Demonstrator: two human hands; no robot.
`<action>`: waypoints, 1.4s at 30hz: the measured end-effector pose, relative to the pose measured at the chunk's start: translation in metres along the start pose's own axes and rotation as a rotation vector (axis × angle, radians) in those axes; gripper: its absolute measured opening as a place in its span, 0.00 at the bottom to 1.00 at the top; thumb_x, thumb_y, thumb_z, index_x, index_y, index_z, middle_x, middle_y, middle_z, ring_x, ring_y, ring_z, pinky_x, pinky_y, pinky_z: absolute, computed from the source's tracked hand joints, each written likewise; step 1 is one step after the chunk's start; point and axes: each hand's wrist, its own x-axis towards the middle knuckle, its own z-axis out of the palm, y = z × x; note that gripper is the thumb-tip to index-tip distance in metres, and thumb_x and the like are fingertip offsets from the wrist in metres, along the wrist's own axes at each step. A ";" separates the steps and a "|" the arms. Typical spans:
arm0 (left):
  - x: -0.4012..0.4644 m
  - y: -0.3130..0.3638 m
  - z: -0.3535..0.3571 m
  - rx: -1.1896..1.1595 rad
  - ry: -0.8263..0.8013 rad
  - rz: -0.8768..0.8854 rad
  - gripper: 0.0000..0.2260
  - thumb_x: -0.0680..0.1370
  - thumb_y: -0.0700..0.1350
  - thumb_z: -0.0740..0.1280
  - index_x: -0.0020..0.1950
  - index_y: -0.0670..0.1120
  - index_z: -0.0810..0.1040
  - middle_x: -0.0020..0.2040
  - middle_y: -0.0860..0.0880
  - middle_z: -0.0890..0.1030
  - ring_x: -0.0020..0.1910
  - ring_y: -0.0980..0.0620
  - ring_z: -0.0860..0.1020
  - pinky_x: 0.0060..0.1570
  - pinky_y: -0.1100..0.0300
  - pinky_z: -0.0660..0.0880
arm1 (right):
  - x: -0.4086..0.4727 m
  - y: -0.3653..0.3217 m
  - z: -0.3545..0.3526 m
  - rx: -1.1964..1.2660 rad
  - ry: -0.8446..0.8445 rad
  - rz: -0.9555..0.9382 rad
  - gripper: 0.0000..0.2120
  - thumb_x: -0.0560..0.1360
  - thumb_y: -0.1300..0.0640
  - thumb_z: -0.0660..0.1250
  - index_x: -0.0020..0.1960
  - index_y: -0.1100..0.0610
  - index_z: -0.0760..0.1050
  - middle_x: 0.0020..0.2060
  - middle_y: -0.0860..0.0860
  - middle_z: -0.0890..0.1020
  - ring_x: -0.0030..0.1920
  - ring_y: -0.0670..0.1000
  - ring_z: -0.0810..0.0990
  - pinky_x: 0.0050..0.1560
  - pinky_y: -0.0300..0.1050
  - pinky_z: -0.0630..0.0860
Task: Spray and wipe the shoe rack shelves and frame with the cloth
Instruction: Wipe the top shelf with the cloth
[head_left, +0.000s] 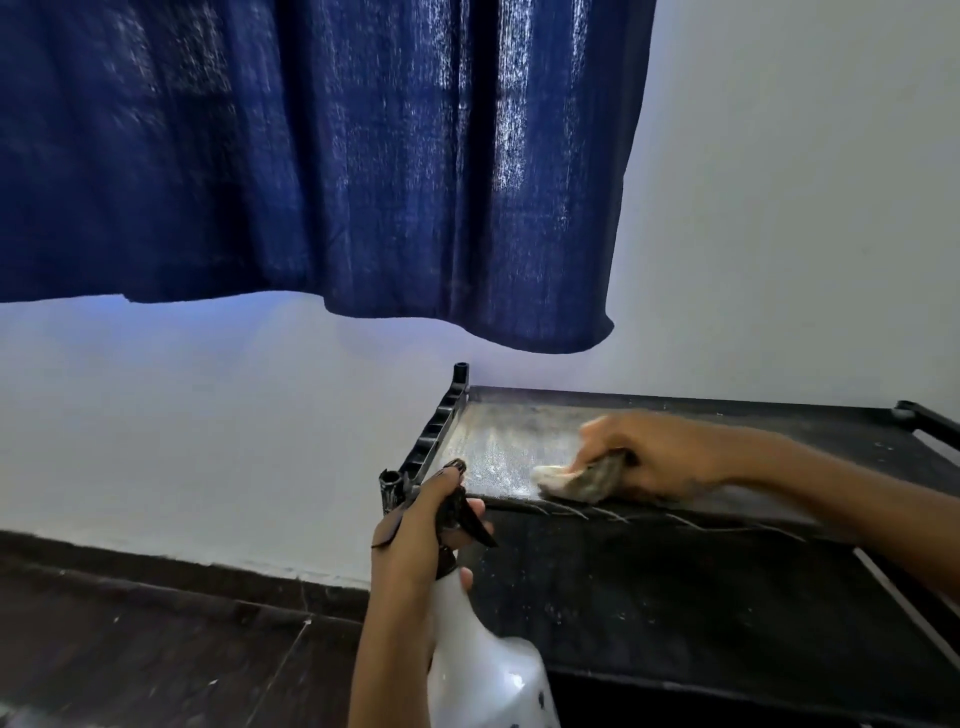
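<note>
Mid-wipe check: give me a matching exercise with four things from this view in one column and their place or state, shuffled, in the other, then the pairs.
Things:
1. spray bottle
2. cloth
3. curtain
4. lower shelf

Places or states:
A. hangs dark blue against the wall above the rack
B. gripped at the neck by the left hand
C. speckled with dust, under the top shelf
D. bunched under the right hand, near the top shelf's front edge

Pairs: 1-B, 2-D, 3-A, 4-C
</note>
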 end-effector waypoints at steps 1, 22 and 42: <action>0.000 0.000 0.000 -0.010 0.004 -0.004 0.11 0.72 0.54 0.71 0.31 0.52 0.85 0.35 0.48 0.85 0.31 0.54 0.81 0.22 0.62 0.68 | -0.016 0.010 -0.006 -0.005 -0.024 0.040 0.09 0.74 0.62 0.68 0.52 0.53 0.80 0.39 0.38 0.74 0.42 0.36 0.73 0.47 0.31 0.66; 0.003 -0.004 -0.001 -0.039 0.023 0.058 0.07 0.75 0.46 0.70 0.45 0.43 0.84 0.34 0.44 0.84 0.30 0.51 0.83 0.21 0.63 0.72 | 0.084 -0.043 0.021 0.073 0.091 0.001 0.19 0.71 0.68 0.64 0.55 0.51 0.81 0.51 0.49 0.82 0.51 0.50 0.78 0.56 0.49 0.75; -0.002 -0.007 -0.004 -0.036 -0.059 0.027 0.09 0.72 0.52 0.73 0.46 0.48 0.84 0.38 0.44 0.86 0.30 0.51 0.82 0.24 0.63 0.70 | -0.015 0.005 0.002 -0.186 0.154 0.367 0.13 0.71 0.51 0.66 0.53 0.42 0.81 0.42 0.46 0.85 0.43 0.47 0.81 0.48 0.43 0.77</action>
